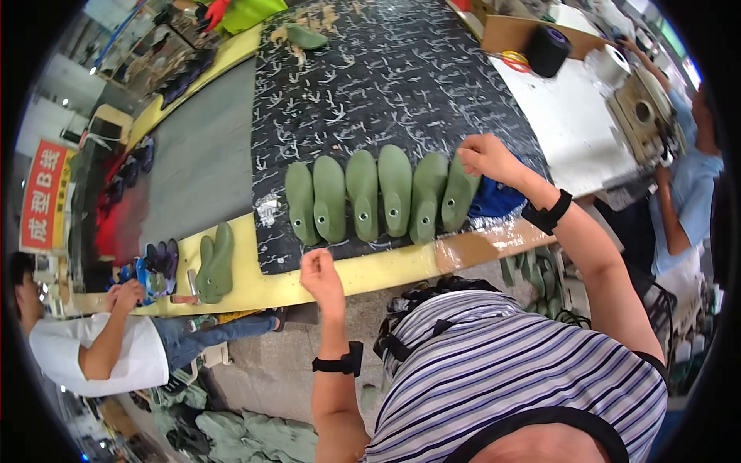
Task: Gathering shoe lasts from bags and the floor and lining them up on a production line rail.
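Observation:
Several green shoe lasts (394, 185) lie side by side in a row along the near edge of the dark, scribbled table covering (363, 100). Each shows a round hole near its lower end. My right hand (492, 160) hovers at the upper end of the rightmost last (458, 199), fingers curled together; whether they touch it I cannot tell. My left hand (321, 276) is closed, its fingertips pinched just in front of the row, over the yellow table edge (359, 287). Anything small inside either hand is hidden.
Blue cloth (496, 199) lies under my right wrist. A green last (306, 37) rests at the far end; more lasts (216, 266) stand at the left edge. Thread cones (546, 51) and a sewing machine (642, 108) are at right. Co-workers (104, 351) sit on both sides.

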Available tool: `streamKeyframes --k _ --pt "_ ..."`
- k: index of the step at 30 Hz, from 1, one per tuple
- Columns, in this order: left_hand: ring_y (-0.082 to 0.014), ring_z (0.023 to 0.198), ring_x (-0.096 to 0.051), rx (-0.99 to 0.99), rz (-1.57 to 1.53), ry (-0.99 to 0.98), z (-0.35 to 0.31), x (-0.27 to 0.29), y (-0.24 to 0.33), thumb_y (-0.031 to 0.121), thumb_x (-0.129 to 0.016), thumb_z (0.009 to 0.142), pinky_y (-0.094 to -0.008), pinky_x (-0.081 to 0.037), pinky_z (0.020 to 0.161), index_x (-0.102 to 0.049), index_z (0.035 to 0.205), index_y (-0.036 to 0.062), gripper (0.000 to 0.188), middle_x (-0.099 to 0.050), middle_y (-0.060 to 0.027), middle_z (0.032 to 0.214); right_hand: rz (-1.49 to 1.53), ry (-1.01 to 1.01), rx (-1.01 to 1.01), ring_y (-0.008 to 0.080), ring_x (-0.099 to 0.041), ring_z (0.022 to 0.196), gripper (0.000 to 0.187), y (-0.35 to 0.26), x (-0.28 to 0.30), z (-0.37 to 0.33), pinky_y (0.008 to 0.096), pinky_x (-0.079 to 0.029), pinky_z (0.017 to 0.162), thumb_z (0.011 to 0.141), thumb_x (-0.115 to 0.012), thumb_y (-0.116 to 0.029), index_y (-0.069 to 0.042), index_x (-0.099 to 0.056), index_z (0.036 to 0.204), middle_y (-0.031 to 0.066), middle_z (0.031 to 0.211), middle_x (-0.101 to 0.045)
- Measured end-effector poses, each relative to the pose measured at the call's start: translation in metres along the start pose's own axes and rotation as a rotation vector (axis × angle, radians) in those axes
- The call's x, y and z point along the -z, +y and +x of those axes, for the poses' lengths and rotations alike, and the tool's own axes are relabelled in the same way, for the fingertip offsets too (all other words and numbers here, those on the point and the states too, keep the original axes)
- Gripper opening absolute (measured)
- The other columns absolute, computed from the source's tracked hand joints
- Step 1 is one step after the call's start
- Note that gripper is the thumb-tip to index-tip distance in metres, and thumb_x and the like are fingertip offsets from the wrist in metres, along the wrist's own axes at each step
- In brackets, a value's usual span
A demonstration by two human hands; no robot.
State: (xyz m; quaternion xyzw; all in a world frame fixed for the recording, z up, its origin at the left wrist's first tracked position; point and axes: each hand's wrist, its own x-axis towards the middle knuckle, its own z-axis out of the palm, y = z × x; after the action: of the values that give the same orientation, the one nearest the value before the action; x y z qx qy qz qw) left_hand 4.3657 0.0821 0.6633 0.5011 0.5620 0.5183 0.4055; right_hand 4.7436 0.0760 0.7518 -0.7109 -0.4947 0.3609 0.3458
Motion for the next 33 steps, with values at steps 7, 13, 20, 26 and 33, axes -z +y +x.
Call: streamKeyframes --k 7,13,20,26,33 --pt "-0.0417 0.108 -0.044 -0.237 0.888 0.083 0.082 -0.028 0.011 0.041 -0.070 0.068 -0.0513 -0.037 0.090 -0.061 0.101 0.0033 0.051 -0.038 -0.0250 0.125 -0.113 -0.628 0.137 0.0169 -0.064 0.068 0.029 -0.054 -0.084 0.124 0.0290 -0.052 0.061 0.083 -0.057 -0.024 0.004 -0.061 0.090 0.0112 0.077 -0.064" --pt "-0.0418 0.094 -0.047 -0.333 1.066 0.078 0.089 -0.047 0.000 0.041 -0.070 0.064 -0.0480 -0.040 0.079 -0.063 0.090 0.0034 0.046 -0.046 -0.0233 0.107 -0.613 -0.607 0.518 0.0328 -0.064 0.075 0.045 -0.067 -0.188 0.215 0.0407 -0.050 0.066 0.073 -0.061 -0.036 0.006 -0.063 0.088 0.0210 0.086 -0.065" --pt "-0.0402 0.096 -0.047 -0.300 0.959 0.065 0.086 -0.047 0.002 0.036 -0.072 0.063 -0.0474 -0.040 0.078 -0.064 0.079 0.0029 0.038 -0.048 -0.0231 0.109 -0.573 -0.897 0.141 0.0280 -0.063 0.089 0.058 -0.103 -0.243 0.230 0.0387 -0.054 0.065 0.072 -0.071 -0.037 0.008 -0.058 0.107 0.0166 0.100 -0.064" --pt "-0.0405 0.101 -0.045 -0.224 0.847 -0.035 0.089 -0.030 0.007 0.031 -0.072 0.067 -0.0467 -0.039 0.085 -0.065 0.094 0.0028 0.040 -0.046 -0.0236 0.111 -0.370 -1.278 -0.043 0.0176 -0.060 0.077 0.058 -0.082 -0.209 0.233 0.0307 -0.051 0.054 0.079 -0.062 -0.051 0.005 -0.063 0.095 0.0095 0.084 -0.062" --pt "-0.0448 0.111 -0.042 -0.204 0.682 -0.263 0.105 -0.010 -0.010 0.006 -0.056 0.081 -0.0481 -0.037 0.091 -0.041 0.132 0.0114 0.053 -0.038 -0.0274 0.125 -0.132 -0.445 -0.030 0.0164 -0.058 0.058 0.032 -0.042 -0.135 0.327 0.0301 -0.044 0.045 0.083 -0.062 -0.034 -0.003 -0.068 0.090 0.0090 0.068 -0.062"
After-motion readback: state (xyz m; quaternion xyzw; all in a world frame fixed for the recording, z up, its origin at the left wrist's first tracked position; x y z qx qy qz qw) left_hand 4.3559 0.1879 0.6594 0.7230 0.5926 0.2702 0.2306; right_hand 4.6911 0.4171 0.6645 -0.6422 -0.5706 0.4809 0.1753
